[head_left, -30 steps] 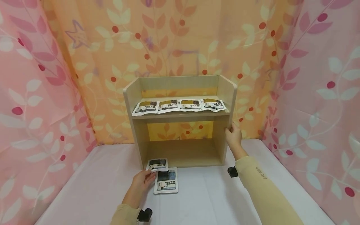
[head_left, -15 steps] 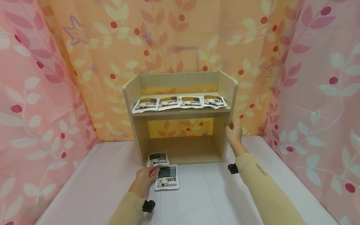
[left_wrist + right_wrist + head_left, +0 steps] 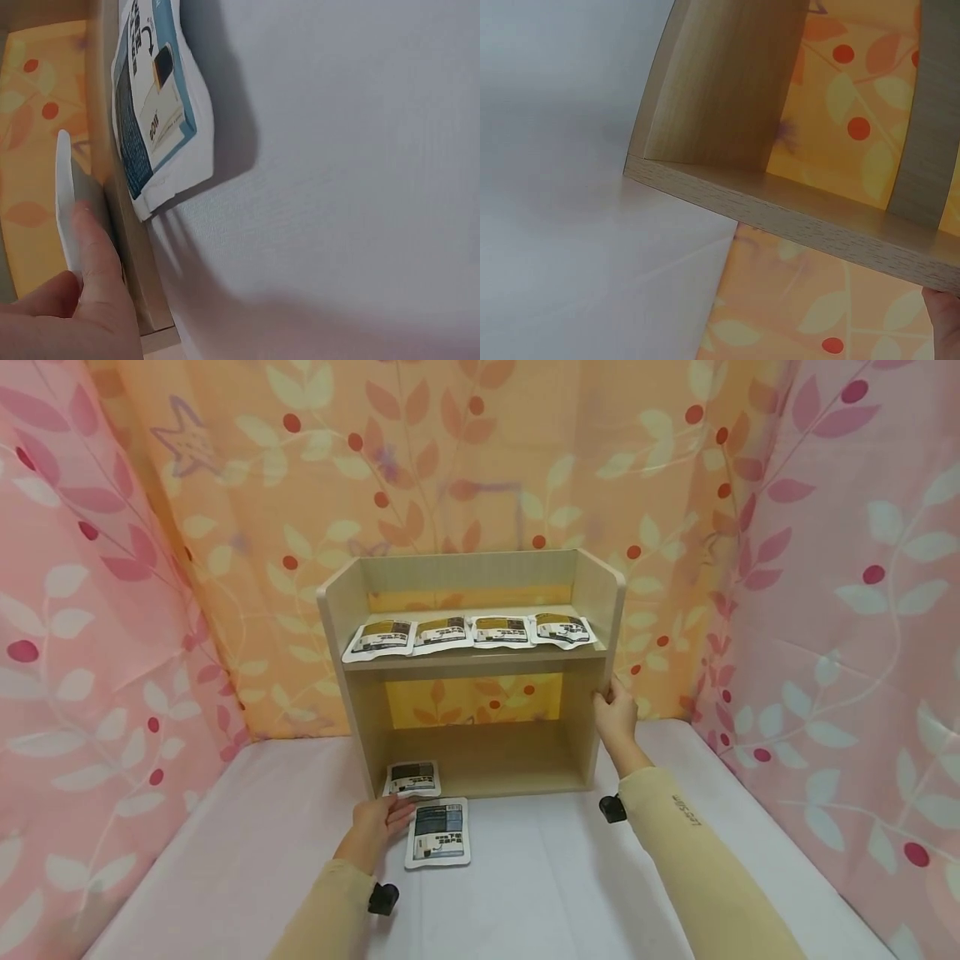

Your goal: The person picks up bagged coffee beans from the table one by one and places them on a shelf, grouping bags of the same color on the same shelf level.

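Note:
My left hand (image 3: 373, 827) is at the near edge of a white foil pouch (image 3: 412, 777) with a dark printed label. This pouch lies on the lower board of a small wooden shelf (image 3: 480, 662), in its left corner. In the left wrist view the pouch (image 3: 65, 199) appears edge-on, pinched between thumb and fingers. A similar pouch (image 3: 439, 835) lies flat on the table just in front of the shelf. My right hand (image 3: 618, 718) grips the front edge of the shelf's right side panel; in the right wrist view only a fingertip (image 3: 942, 311) shows at the panel.
Several white pouches with gold-and-black labels lie side by side on the upper board, among them a pouch (image 3: 502, 632) near the middle. A white cloth (image 3: 540, 877) covers the table. Patterned curtains (image 3: 480, 460) stand behind and on both sides.
The pouch at my left hand has shifted back onto the lower board and no longer overlaps the table pouch. My right hand stays on the side panel. The head view has shifted slightly.

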Available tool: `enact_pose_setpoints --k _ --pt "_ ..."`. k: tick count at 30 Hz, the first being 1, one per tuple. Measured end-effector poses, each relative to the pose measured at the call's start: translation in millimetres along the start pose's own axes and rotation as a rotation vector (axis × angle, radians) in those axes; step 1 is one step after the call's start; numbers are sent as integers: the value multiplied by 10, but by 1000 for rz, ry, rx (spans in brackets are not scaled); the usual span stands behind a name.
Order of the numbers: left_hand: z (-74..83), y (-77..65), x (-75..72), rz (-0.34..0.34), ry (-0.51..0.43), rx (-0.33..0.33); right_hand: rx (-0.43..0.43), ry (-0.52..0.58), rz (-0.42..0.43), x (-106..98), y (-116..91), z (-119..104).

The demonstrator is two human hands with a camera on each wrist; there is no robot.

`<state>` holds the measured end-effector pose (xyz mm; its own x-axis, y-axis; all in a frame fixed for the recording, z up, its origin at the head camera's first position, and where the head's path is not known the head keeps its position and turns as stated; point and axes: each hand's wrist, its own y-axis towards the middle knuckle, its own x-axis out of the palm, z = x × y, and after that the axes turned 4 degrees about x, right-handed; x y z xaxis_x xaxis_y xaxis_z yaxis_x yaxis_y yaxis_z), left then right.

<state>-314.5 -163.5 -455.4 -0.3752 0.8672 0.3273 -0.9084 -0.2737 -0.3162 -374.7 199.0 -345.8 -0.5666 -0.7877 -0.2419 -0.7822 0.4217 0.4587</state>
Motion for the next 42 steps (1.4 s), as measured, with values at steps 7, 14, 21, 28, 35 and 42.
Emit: enact_pose_setpoints --k 7,14,21,28,35,42 --pt "26 40 24 60 56 4 -11 -9 11 0 10 -1" --pt "25 2 28 56 139 -16 7 -26 -2 -7 -15 16" --pt "12 68 -1 8 27 -11 14 -22 -5 6 -29 45" --pt "27 116 -6 -69 4 -45 10 -9 4 14 -16 33" --pt "101 58 6 -126 60 -56 -5 -19 8 6 -19 31" --pt "129 69 -28 -133 103 -67 1 -7 0 5 -17 27"
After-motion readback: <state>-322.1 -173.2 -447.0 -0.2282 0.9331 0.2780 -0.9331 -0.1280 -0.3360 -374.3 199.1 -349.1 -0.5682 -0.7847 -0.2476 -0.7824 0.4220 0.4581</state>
